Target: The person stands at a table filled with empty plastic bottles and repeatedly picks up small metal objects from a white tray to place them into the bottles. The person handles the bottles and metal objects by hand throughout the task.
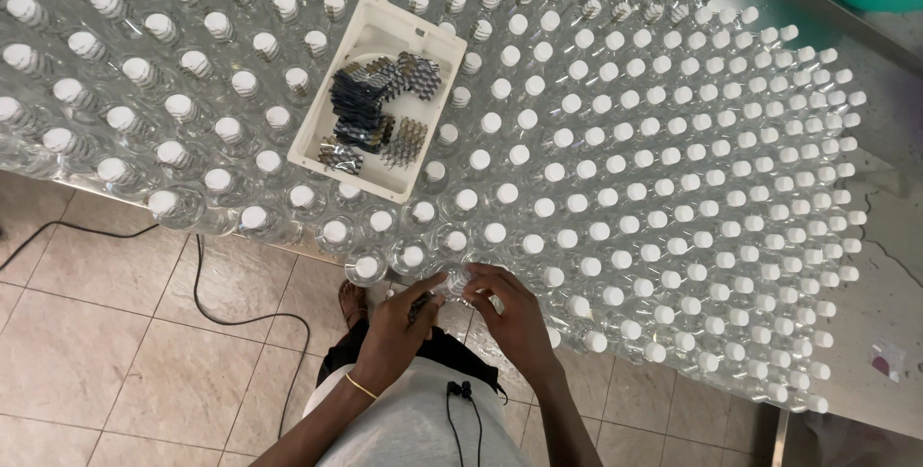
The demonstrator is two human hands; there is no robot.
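Hands at the table's near edge: we judged that our left hand (396, 318) and right hand (510, 311), pinching one clear bottle's (455, 281) cap, might topple its touching neighbours (538, 236).

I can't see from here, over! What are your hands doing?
Left hand and right hand both on one clear bottle at table edge. Capped bottles crowd around. White tray behind.

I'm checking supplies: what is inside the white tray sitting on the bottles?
The white tray holds stacks of small dark and silvery pieces, bundled in rows. Its upper end is bare. What they are is too small to tell; the lower layers are covered.
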